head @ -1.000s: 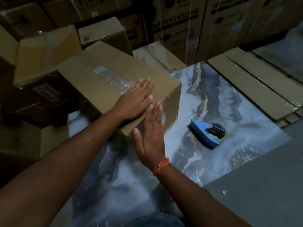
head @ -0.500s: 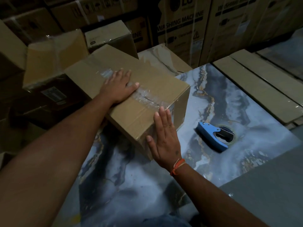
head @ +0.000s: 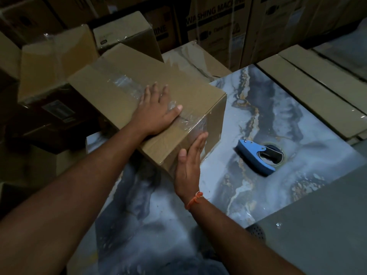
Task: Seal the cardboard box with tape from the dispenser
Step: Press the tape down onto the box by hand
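Observation:
A closed brown cardboard box (head: 119, 96) lies on the marbled surface, with a strip of clear tape (head: 123, 81) running along its top seam and down its near end. My left hand (head: 156, 112) lies flat on the taped top, fingers spread. My right hand (head: 188, 165) presses flat against the box's near end face, over the tape's end; an orange thread circles its wrist. The blue tape dispenser (head: 256, 155) lies by itself on the surface to the right of the box, touched by neither hand.
The marbled grey-and-gold slab (head: 278, 116) carries the box and dispenser. Stacked cardboard cartons (head: 55, 60) crowd the left and back, some marked as washing machines (head: 216, 18). Flat packed slabs (head: 309, 90) lie at the right. A plain grey surface (head: 317, 235) borders the near right.
My left hand slid away along the tape on the box top, then came back toward the near end. My right hand stayed pressed on the end face. The dispenser has not moved.

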`<control>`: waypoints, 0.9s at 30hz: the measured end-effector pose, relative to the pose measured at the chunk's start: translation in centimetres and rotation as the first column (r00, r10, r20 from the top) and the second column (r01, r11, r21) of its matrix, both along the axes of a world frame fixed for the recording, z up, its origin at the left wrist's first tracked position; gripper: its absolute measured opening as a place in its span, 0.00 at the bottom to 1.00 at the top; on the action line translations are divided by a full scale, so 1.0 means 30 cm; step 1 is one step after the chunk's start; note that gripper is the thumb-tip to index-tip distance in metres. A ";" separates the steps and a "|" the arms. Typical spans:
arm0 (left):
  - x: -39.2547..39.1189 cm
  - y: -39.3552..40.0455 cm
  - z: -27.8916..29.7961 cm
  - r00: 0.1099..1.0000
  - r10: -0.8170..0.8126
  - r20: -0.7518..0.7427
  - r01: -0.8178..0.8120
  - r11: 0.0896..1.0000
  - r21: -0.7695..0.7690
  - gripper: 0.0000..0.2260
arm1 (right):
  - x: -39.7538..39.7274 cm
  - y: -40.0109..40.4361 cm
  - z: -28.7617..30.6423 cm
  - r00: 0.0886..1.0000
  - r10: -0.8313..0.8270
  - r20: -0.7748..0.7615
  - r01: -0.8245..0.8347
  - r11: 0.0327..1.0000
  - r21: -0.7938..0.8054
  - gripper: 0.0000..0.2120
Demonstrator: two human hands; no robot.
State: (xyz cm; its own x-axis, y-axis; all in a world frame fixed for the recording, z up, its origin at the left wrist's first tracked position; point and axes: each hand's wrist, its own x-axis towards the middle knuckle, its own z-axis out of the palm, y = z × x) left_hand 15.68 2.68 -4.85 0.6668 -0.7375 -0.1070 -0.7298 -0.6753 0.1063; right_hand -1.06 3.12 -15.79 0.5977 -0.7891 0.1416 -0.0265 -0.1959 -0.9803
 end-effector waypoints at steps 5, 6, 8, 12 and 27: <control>-0.090 -0.037 0.007 0.974 -0.226 -0.023 0.225 0.973 -0.045 0.38 | -0.008 -0.004 -0.074 0.996 0.055 -0.074 -0.042 0.984 0.172 0.34; -0.106 -0.044 0.010 0.963 -0.269 -0.029 0.266 0.962 -0.063 0.36 | -0.010 -0.009 -0.074 0.995 0.065 -0.077 -0.047 0.977 0.206 0.33; -0.138 -0.056 0.016 0.935 -0.353 -0.039 0.349 0.933 -0.092 0.33 | -0.016 -0.021 -0.068 0.992 0.089 -0.084 -0.066 0.967 0.248 0.33; -0.185 -0.072 0.022 0.880 -0.470 -0.074 0.464 0.882 -0.079 0.37 | -0.051 -0.071 -0.032 0.962 0.214 -0.169 -0.152 0.935 0.319 0.32; -0.618 -0.132 -0.113 0.944 -0.219 -0.248 -0.002 0.746 -0.666 0.19 | -0.550 -0.700 -0.089 0.684 -0.095 -0.723 -0.455 0.719 -0.525 0.20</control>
